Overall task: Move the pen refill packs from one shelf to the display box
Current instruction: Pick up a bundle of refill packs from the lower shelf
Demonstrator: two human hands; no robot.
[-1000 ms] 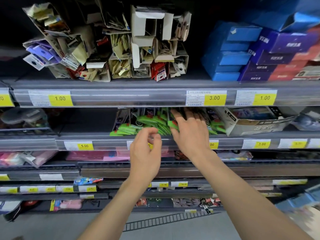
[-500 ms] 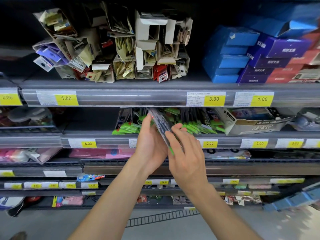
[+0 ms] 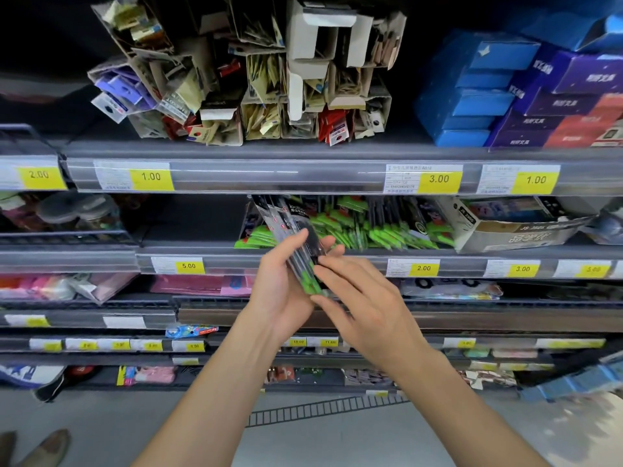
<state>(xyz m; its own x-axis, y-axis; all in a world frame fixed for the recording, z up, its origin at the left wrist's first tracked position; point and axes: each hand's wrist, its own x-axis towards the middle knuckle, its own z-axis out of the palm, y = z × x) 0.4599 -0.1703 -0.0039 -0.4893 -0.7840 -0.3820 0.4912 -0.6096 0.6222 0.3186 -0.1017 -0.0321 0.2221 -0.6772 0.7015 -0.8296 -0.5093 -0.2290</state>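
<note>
In front of the shop shelving [image 3: 303, 254], your left hand [image 3: 286, 281] grips a tilted bunch of pen refill packs [image 3: 296, 244], your right hand's fingers [image 3: 332, 274] lie straight against them, while more packs [image 3: 371, 227] sit on the shelf behind.

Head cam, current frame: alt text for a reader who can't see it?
Left hand grips a bundle of refill packs before a store shelf; right hand touches its lower end. More green packs stand on the shelf beside a cardboard box.
</note>
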